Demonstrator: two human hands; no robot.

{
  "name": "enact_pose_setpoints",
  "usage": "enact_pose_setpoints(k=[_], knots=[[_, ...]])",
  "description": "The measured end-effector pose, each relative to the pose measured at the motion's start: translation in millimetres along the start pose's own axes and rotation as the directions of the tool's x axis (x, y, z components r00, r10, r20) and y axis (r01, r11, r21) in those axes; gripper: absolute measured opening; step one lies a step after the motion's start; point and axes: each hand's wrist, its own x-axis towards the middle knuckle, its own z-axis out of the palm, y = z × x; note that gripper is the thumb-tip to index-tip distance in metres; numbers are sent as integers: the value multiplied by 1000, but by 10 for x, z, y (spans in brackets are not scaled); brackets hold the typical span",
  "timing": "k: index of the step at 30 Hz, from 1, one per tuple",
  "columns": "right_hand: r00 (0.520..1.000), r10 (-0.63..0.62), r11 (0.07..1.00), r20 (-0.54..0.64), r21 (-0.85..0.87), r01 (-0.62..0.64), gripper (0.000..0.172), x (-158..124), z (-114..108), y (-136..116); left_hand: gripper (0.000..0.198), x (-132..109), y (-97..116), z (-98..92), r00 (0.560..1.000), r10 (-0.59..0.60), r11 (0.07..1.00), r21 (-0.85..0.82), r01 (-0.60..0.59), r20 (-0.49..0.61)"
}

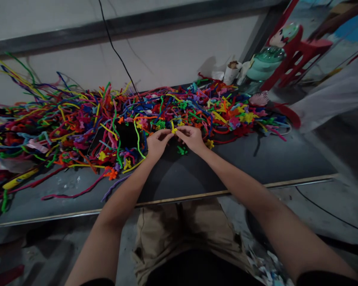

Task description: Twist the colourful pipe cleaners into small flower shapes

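Observation:
My left hand [157, 142] and my right hand [191, 138] meet over the dark table [256, 163], fingertips pinched together on a small yellow pipe-cleaner piece [174, 130]. Right behind them lies a large tangled pile of coloured pipe cleaners [107, 119], spread across the back of the table. A small green twisted piece [181, 150] lies on the table under my hands, and a yellow one [209, 143] sits just right of my right wrist. A dark flat thing, maybe a phone [127, 136], shows partly under the pile left of my left hand.
Loose long strands [77, 194] trail toward the table's front edge [179, 198] at the left. At the back right stand a paper cup [232, 71], a green-lidded container [264, 63] and a red plastic chair [298, 51]. A black cable [116, 51] runs down the wall.

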Motion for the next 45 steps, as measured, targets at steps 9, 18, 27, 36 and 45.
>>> enact_pose_setpoints(k=[9,18,27,36,45], knots=[[997,74,996,24,52,-76,35,-25,64,-26,18,-33,69,5,1000,0,998,70,-1,13],[996,-37,996,-77,-84,30,28,-66,118,-27,17,-44,54,9,998,65,974,219,-65,8],[990,-82,987,-112,-148,65,22,-74,111,-7,17,-24,65,28,998,30,985,169,-38,54],[997,13,999,-76,36,-11,38,-75,87,-27,27,25,-1,30,975,-122,969,-190,157,184],[979,200,960,38,194,-203,48,24,40,30,22,27,-26,-21,990,31,998,58,-39,136]])
